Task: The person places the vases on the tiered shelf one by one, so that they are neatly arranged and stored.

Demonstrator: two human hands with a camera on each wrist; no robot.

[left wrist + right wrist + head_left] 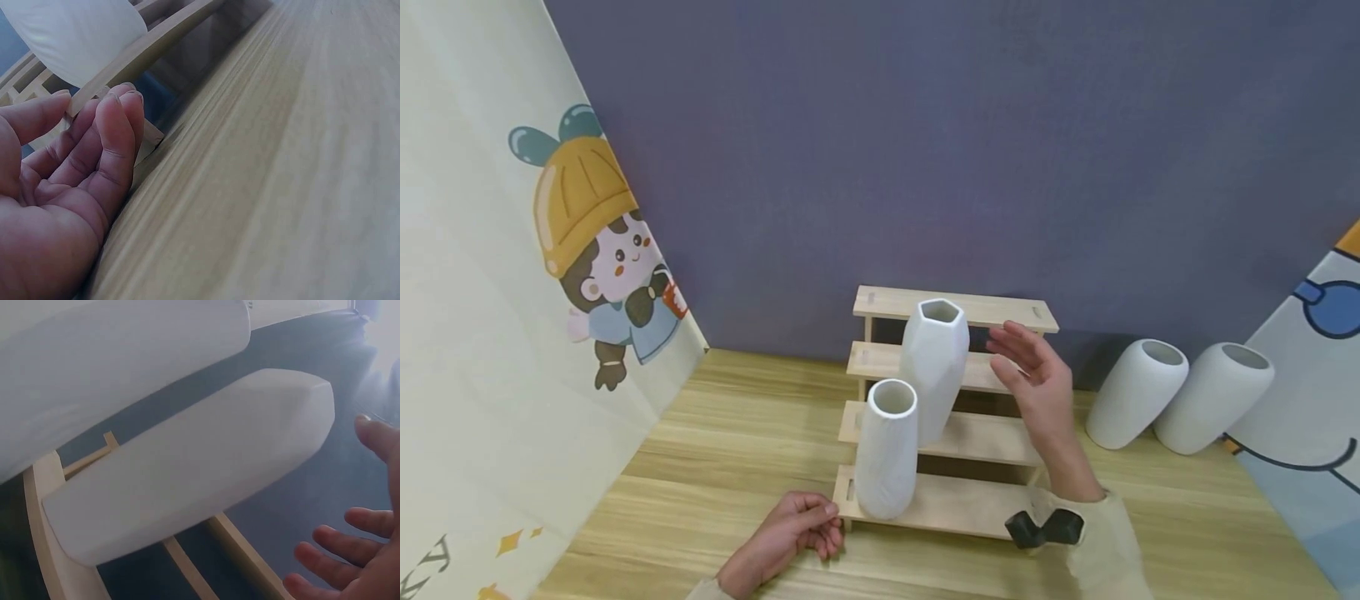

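Note:
A tiered wooden display stand (970, 504) stands on the table, with a smooth white vase (886, 458) upright at the left of its lowest step. One step higher is a faceted white vase (934, 367) with a five-sided mouth. My left hand (797, 529) pinches the front left corner of the lowest step, thumb (44, 115) on top and curled fingers beneath. To the right of the faceted vase, my right hand (1037, 379) is raised with fingers spread and nothing in it. In the right wrist view a gap separates those fingers (340, 553) from the faceted vase (194, 469).
Two more smooth white vases, one (1135, 396) beside the other (1213, 400), stand on the wood-grain table (730, 433) right of the stand. A dark blue backdrop (925, 150) rises behind. Printed white panels flank the table, the left one (475, 250) showing a cartoon figure.

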